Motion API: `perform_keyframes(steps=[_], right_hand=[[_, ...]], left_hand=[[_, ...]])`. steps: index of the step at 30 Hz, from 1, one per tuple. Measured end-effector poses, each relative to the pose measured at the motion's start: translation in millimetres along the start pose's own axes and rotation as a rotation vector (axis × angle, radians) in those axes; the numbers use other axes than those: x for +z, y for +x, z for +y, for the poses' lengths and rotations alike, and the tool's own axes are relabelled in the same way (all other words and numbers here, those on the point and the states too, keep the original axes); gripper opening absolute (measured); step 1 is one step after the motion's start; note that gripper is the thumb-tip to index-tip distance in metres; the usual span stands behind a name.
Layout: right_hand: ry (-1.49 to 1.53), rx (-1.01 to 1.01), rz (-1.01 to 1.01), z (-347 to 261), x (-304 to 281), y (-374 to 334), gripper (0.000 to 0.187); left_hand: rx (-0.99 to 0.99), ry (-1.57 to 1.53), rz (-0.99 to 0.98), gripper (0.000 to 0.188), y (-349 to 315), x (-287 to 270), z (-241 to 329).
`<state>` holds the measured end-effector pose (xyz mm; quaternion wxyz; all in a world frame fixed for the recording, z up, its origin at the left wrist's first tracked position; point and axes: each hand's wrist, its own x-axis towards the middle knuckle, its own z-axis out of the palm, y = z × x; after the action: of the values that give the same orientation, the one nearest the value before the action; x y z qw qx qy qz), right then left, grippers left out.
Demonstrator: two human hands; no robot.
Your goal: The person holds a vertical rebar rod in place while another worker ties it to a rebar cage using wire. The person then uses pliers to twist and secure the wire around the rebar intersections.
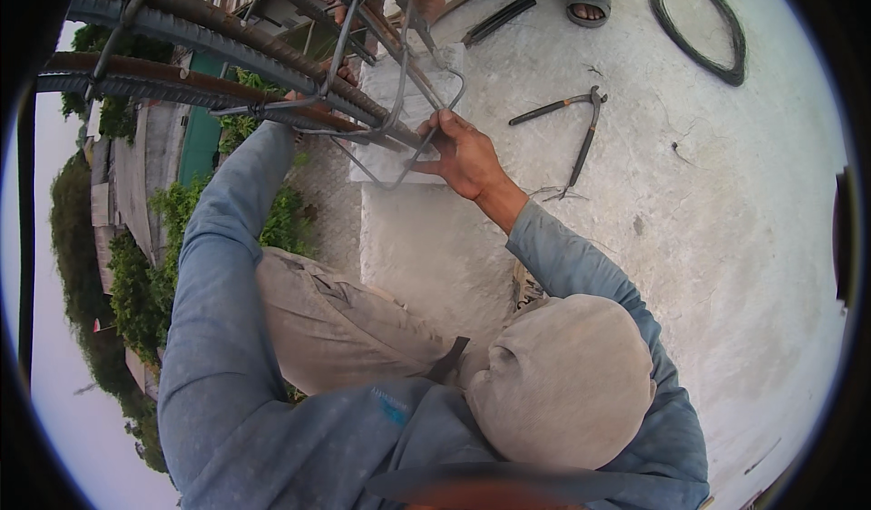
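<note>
A cage of ribbed steel rebar point(227, 47) reaches in from the upper left, with thin bent stirrups point(461, 79) around its bars. My right hand point(467, 158) is at the near end of the cage, its thumb and fingers closed on a stirrup beside the bar ends. My left hand point(296, 99) reaches under the cage at its left side. Bars hide most of that hand, so its fingers cannot be made out. Below the bar ends lies a pale slab edge point(381, 167).
Nippers with dark handles point(585, 142) lie spread on the concrete floor point(708, 238). Farther off are a loop of black wire point(739, 56) and a bundle of dark rods point(499, 18). Another person's sandalled foot point(590, 6) stands nearby. Left of the ledge, plants point(286, 220) grow lower down.
</note>
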<state>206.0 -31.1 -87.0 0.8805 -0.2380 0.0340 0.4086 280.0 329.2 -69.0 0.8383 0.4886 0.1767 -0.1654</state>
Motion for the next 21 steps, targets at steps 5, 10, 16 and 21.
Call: perform_keyframes(steps=[5,10,16,21], right_hand=[[-0.077,-0.005,0.069,-4,3,2,0.026],[-0.089,-0.009,0.136,-2,6,5,0.026],[-0.067,-0.022,0.155,2,6,5,0.026],[-0.090,-0.004,0.164,0,7,5,0.026]], left_hand=[[-0.034,0.040,0.015,0.020,-8,17,6],[-0.042,0.069,0.132,0.024,-14,32,6],[0.035,0.129,0.154,0.022,-3,20,4],[-0.031,0.084,0.030,0.021,-6,18,7]])
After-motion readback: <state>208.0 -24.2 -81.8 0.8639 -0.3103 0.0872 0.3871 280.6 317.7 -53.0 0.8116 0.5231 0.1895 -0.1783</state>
